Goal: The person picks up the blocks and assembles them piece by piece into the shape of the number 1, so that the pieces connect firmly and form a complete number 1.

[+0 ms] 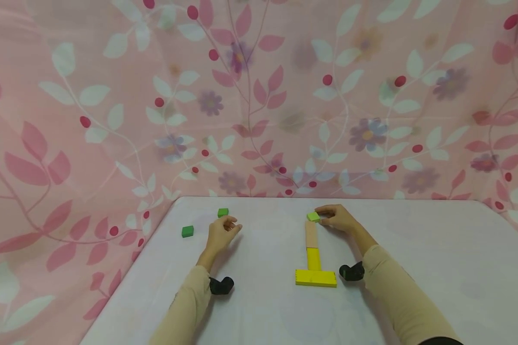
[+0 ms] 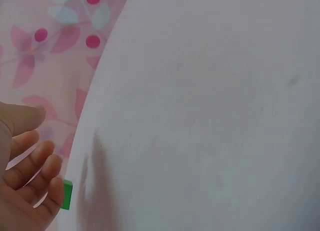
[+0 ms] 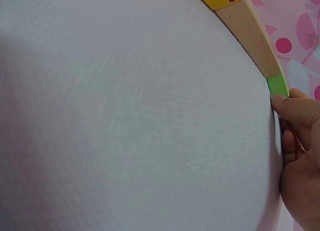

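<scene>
A light green block [image 1: 313,217] lies at the far end of a row of blocks, and my right hand [image 1: 337,218] pinches it between thumb and index finger. In the right wrist view this green block [image 3: 277,85] meets the plain wooden block [image 3: 248,35]. Nearer me in the row come a yellow block [image 1: 313,259] and a wider yellow block [image 1: 316,278] set crosswise. My left hand [image 1: 222,235] hovers to the left with loosely bent fingers, holding nothing. Just beyond it is a green cube [image 1: 223,212], partly covered by the hand.
Another, darker green cube [image 1: 187,231] sits near the left edge of the white table [image 1: 267,306]. A pink floral cloth [image 1: 259,96] hangs behind and to the left. Black wrist mounts [image 1: 221,286] stick out from both sleeves.
</scene>
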Action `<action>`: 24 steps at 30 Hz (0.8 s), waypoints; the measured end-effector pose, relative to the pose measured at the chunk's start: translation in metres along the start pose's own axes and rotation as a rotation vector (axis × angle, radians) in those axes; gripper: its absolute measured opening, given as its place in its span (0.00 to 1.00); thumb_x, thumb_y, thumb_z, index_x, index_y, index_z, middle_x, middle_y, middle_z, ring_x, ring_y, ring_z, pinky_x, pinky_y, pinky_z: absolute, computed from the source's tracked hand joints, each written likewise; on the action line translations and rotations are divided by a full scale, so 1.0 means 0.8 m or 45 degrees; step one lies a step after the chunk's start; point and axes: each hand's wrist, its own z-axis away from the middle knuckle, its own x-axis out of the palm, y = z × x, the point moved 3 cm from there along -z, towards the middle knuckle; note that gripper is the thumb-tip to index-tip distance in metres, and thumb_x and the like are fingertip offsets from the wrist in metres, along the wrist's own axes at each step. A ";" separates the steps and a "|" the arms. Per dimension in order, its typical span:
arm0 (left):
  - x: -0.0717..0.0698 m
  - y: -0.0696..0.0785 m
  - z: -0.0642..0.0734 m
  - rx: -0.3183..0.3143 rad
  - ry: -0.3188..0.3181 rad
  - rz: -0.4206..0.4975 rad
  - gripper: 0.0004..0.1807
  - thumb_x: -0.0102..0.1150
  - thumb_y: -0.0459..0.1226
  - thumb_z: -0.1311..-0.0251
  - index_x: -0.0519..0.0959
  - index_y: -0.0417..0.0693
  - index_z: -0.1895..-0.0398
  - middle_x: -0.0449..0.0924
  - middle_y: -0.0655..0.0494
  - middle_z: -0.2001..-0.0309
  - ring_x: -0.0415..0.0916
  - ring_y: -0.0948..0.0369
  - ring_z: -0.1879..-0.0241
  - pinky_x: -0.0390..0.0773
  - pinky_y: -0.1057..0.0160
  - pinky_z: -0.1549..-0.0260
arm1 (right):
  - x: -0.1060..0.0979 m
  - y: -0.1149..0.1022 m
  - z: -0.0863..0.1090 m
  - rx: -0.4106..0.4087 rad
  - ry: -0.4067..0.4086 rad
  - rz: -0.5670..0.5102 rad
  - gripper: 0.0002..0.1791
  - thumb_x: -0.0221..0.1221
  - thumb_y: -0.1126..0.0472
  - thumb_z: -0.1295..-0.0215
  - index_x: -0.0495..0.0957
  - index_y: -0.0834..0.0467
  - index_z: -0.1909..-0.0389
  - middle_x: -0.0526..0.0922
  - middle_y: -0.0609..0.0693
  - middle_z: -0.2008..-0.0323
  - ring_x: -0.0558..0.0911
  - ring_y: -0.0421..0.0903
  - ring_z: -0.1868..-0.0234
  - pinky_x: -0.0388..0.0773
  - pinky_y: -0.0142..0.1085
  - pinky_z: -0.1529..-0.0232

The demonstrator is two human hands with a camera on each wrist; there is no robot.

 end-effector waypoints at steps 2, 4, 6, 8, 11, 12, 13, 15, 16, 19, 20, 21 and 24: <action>-0.002 -0.007 -0.007 -0.009 0.032 -0.018 0.14 0.66 0.32 0.48 0.79 0.31 0.61 0.79 0.46 0.72 0.75 0.56 0.71 0.74 0.65 0.70 | -0.001 0.001 0.000 -0.005 0.005 0.015 0.21 0.61 0.70 0.44 0.75 0.71 0.48 0.77 0.67 0.48 0.75 0.60 0.47 0.71 0.47 0.45; -0.003 -0.013 -0.014 -0.016 0.058 -0.037 0.15 0.66 0.32 0.48 0.79 0.30 0.60 0.80 0.45 0.71 0.75 0.55 0.71 0.75 0.63 0.69 | -0.001 0.002 0.000 -0.008 0.007 0.018 0.21 0.61 0.70 0.44 0.75 0.71 0.48 0.77 0.66 0.48 0.75 0.59 0.47 0.71 0.47 0.44; -0.004 -0.017 -0.020 -0.023 0.072 -0.061 0.16 0.65 0.32 0.48 0.78 0.30 0.58 0.80 0.44 0.70 0.76 0.53 0.69 0.76 0.61 0.68 | -0.002 0.002 0.001 -0.019 0.002 0.007 0.22 0.61 0.70 0.44 0.74 0.72 0.48 0.77 0.67 0.48 0.75 0.60 0.47 0.70 0.48 0.43; -0.005 -0.020 -0.025 -0.037 0.082 -0.092 0.17 0.65 0.33 0.47 0.77 0.30 0.56 0.80 0.41 0.68 0.77 0.51 0.67 0.76 0.57 0.65 | -0.002 0.002 0.003 -0.023 -0.002 -0.012 0.22 0.61 0.71 0.44 0.74 0.73 0.48 0.76 0.68 0.48 0.74 0.62 0.46 0.68 0.50 0.43; -0.006 -0.022 -0.032 -0.086 0.092 -0.132 0.19 0.65 0.35 0.47 0.76 0.31 0.54 0.79 0.38 0.64 0.77 0.48 0.65 0.76 0.53 0.62 | -0.003 0.001 0.006 -0.036 -0.012 -0.011 0.22 0.61 0.70 0.44 0.73 0.74 0.48 0.76 0.69 0.48 0.74 0.62 0.46 0.69 0.51 0.43; -0.007 -0.022 -0.034 -0.104 0.094 -0.138 0.20 0.65 0.35 0.47 0.76 0.31 0.54 0.78 0.37 0.63 0.77 0.47 0.63 0.76 0.51 0.61 | -0.003 0.001 0.006 -0.032 -0.010 -0.010 0.22 0.61 0.70 0.44 0.73 0.73 0.48 0.76 0.69 0.47 0.74 0.62 0.46 0.69 0.51 0.43; -0.007 -0.021 -0.036 -0.120 0.096 -0.143 0.21 0.66 0.35 0.47 0.75 0.31 0.53 0.78 0.36 0.61 0.76 0.46 0.62 0.75 0.50 0.60 | -0.003 0.000 0.007 -0.028 -0.007 -0.002 0.22 0.61 0.70 0.44 0.74 0.73 0.48 0.76 0.69 0.47 0.74 0.62 0.46 0.69 0.51 0.43; -0.008 -0.020 -0.039 -0.149 0.099 -0.152 0.22 0.66 0.36 0.48 0.75 0.30 0.52 0.76 0.35 0.59 0.75 0.44 0.59 0.73 0.48 0.57 | -0.003 -0.001 0.007 -0.025 -0.004 0.010 0.22 0.61 0.70 0.44 0.74 0.73 0.47 0.76 0.68 0.47 0.74 0.62 0.46 0.70 0.50 0.44; -0.008 -0.020 -0.041 -0.157 0.099 -0.159 0.23 0.66 0.36 0.48 0.74 0.30 0.52 0.76 0.34 0.58 0.74 0.43 0.57 0.72 0.48 0.56 | -0.003 -0.001 0.007 -0.023 -0.001 0.010 0.22 0.61 0.70 0.44 0.74 0.73 0.48 0.76 0.68 0.47 0.74 0.61 0.47 0.70 0.49 0.44; -0.008 -0.022 -0.047 -0.194 0.094 -0.186 0.24 0.65 0.36 0.47 0.73 0.29 0.50 0.73 0.32 0.56 0.70 0.42 0.53 0.70 0.47 0.52 | -0.003 -0.003 0.007 -0.024 0.000 0.001 0.22 0.61 0.71 0.44 0.74 0.73 0.47 0.76 0.68 0.48 0.75 0.61 0.47 0.71 0.48 0.45; -0.009 -0.023 -0.049 -0.205 0.092 -0.204 0.25 0.65 0.36 0.47 0.73 0.29 0.50 0.72 0.31 0.55 0.69 0.42 0.52 0.69 0.47 0.51 | -0.002 -0.004 0.006 -0.028 -0.003 -0.012 0.22 0.61 0.71 0.45 0.74 0.73 0.48 0.76 0.69 0.48 0.75 0.62 0.47 0.71 0.48 0.45; -0.009 -0.024 -0.050 -0.224 0.086 -0.218 0.26 0.65 0.37 0.47 0.72 0.29 0.49 0.71 0.31 0.53 0.68 0.42 0.51 0.68 0.47 0.50 | -0.002 -0.004 0.006 -0.030 -0.006 -0.025 0.22 0.61 0.72 0.45 0.73 0.74 0.47 0.76 0.69 0.48 0.75 0.62 0.47 0.71 0.48 0.45; -0.011 -0.027 -0.053 -0.268 0.071 -0.254 0.28 0.65 0.37 0.47 0.70 0.30 0.46 0.67 0.30 0.50 0.66 0.41 0.49 0.66 0.47 0.47 | -0.002 -0.006 0.005 -0.034 -0.013 -0.060 0.22 0.60 0.73 0.45 0.73 0.75 0.47 0.76 0.70 0.48 0.74 0.63 0.46 0.70 0.49 0.45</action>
